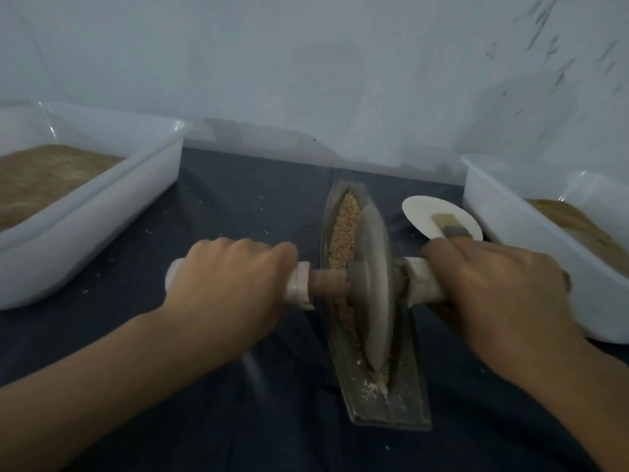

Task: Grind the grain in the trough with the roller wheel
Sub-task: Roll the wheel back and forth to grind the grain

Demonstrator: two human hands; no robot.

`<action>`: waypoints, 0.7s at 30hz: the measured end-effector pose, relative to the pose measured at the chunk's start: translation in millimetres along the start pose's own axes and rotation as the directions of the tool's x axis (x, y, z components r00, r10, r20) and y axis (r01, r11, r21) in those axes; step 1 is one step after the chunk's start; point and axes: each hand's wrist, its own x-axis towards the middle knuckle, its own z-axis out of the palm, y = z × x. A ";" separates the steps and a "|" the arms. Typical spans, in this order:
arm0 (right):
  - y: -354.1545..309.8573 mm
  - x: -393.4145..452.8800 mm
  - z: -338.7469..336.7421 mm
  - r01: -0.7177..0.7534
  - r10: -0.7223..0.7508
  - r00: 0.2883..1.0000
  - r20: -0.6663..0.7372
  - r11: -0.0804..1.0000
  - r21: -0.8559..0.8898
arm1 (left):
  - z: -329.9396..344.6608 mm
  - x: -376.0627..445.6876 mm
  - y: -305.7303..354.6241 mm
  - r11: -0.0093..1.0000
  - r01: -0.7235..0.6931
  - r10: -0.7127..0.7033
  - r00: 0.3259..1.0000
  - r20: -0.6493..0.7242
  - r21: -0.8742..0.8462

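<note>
Grey and boat-shaped, the trough (381,400) lies on a dark cloth (211,206) with its long axis running away from the person, its pointed far end toward the pale wall (306,63) and its squared near end closest to the camera. Tan grain (345,226) fills the groove along its length, with paler crushed bits at the near end. Standing on edge in the groove, the roller wheel (374,284) has its disc in line with the trough, and its axle crosses the trough from side to side. Curled round the pale wrapped grip on its side of the axle, the left hand (224,281) holds it firmly; the right hand (493,284) is clenched round the opposite grip. Two white tubs hold brown meal: the left tub (102,206) and the right tub (503,212) flank the trough. Just beyond the right hand, a small white dish (422,212) carries a brush-like tool (449,224). No brand, label or writing can be read
</note>
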 end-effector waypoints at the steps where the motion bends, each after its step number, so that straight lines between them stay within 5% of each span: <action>1: 1.0 -0.6 1.0 0.001 -0.001 1.000 0.008 1.000 0.018 | -2.5 -0.9 0.5 1.000 0.010 -0.010 1.000 0.016 0.000; 5: 10.0 18.8 37.3 -0.006 0.005 1.000 0.028 0.998 0.058 | 9.9 25.7 2.3 0.989 0.084 -0.092 0.994 0.062 0.119; 9: 33.4 68.2 89.6 -0.200 0.190 0.951 0.246 0.980 0.013 | 30.2 83.1 -7.4 0.985 0.137 -0.148 0.983 0.106 0.100; 12: 40.1 84.4 106.1 -0.241 0.222 0.940 0.259 0.969 0.045 | 35.6 112.1 -13.5 0.985 0.144 -0.156 0.980 0.126 0.098; 17: 23.1 37.8 73.0 -0.179 0.178 0.967 0.181 0.984 -0.008 | 19.7 78.9 -4.5 0.994 0.054 -0.061 0.995 0.076 0.097; 21: 7.4 -7.7 32.6 -0.136 0.130 0.988 0.088 0.988 0.070 | -3.6 27.1 4.4 0.990 -0.113 0.122 0.986 -0.115 0.081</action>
